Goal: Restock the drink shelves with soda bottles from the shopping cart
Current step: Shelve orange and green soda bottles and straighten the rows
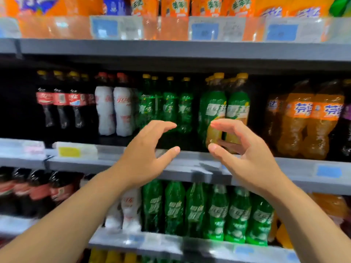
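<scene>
Our left hand [144,154] and right hand [247,158] hover empty, fingers loosely curved, at the middle shelf's front edge [91,164]. Soda bottles [185,111] stand behind. We judge the next move is fetching another from the unseen cart.

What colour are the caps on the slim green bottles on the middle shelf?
Yellow; the caps of the green bottles show best in the head view.

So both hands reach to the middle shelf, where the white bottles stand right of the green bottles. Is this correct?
Not quite. The head view shows the white bottles left of the green bottles, not right. The left hand and right hand do reach to the middle shelf.
</scene>
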